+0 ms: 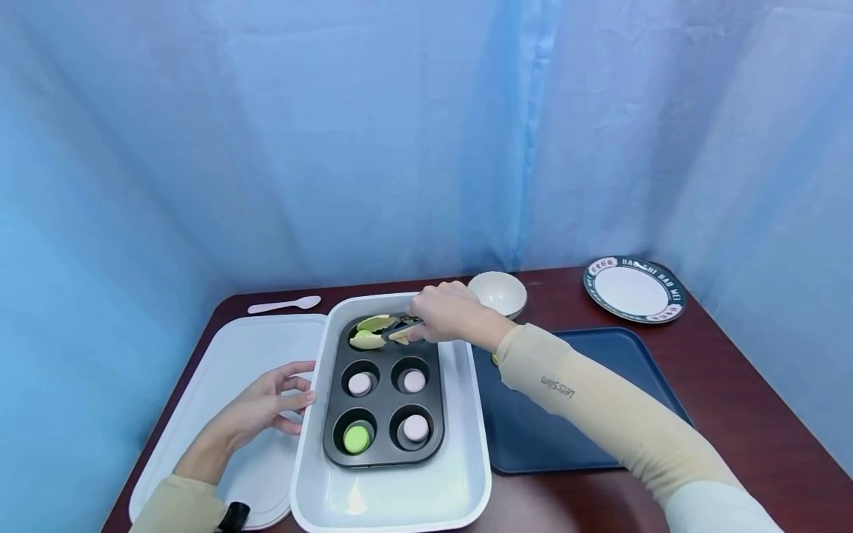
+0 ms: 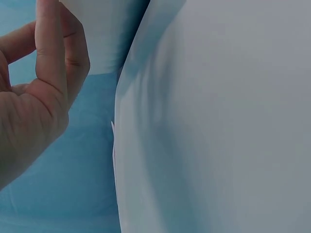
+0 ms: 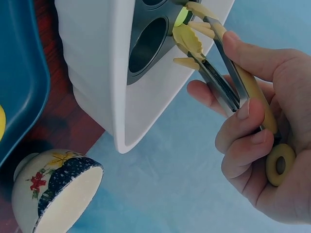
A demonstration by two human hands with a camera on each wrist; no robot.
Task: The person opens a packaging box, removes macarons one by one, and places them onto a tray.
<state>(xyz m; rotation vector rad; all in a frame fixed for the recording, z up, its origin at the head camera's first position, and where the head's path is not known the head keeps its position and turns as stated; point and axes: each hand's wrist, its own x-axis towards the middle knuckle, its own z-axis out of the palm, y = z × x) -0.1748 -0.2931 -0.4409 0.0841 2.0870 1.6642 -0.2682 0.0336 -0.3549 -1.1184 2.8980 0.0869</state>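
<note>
Right hand (image 1: 445, 312) grips yellow-tipped tongs (image 3: 221, 58), their scalloped tips closed on a green macaron (image 1: 366, 339) in the far-left cup of the muffin tin (image 1: 385, 400), just beyond its fingertips. Macaron is probably light and brittle: clamp gently across the flat shells, don't squeeze the edge. Left hand (image 1: 269, 403) lies open, fingers relaxed, touching the near-left rim of the white tray (image 1: 393, 496) that holds the tin. Four more macarons sit between the hands.

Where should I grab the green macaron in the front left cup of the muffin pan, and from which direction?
Take the green macaron by its round edge, coming straight down from above. It sits low in a cup of the muffin pan, so the cup wall probably blocks any sideways approach; only its top faces open.
</note>
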